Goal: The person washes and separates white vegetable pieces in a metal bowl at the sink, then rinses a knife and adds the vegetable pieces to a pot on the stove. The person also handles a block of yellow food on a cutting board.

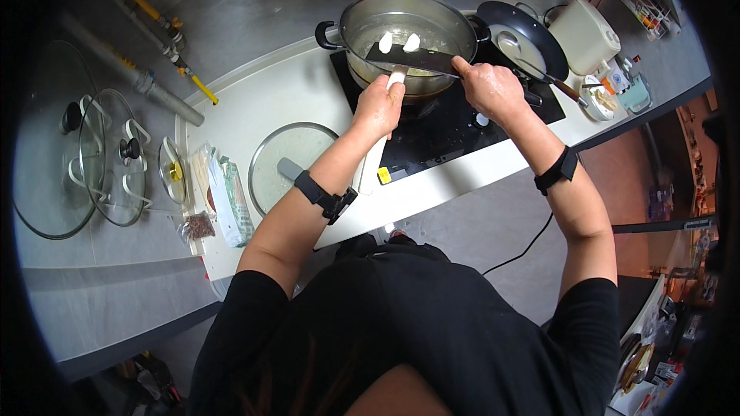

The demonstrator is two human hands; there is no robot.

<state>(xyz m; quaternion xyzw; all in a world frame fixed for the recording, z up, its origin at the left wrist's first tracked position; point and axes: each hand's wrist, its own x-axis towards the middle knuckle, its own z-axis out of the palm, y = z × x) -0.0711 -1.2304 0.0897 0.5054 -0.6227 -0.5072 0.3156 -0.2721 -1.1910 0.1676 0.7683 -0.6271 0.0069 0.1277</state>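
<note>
My left hand grips a long pale stick-shaped food, its top end against a knife's dark, wide blade. My right hand holds the knife at its right end; the fingers hide the handle. Both hands are at the near rim of a large steel pot with black side handles. Two white cut pieces show just beyond the blade, a left piece and a right piece; whether they touch it I cannot tell. Liquid glistens inside the pot.
The pot stands on a black cooktop. A dark wok with a ladle sits to the right, beside a white bowl. A glass lid and food packets lie left. More glass lids hang on the wall.
</note>
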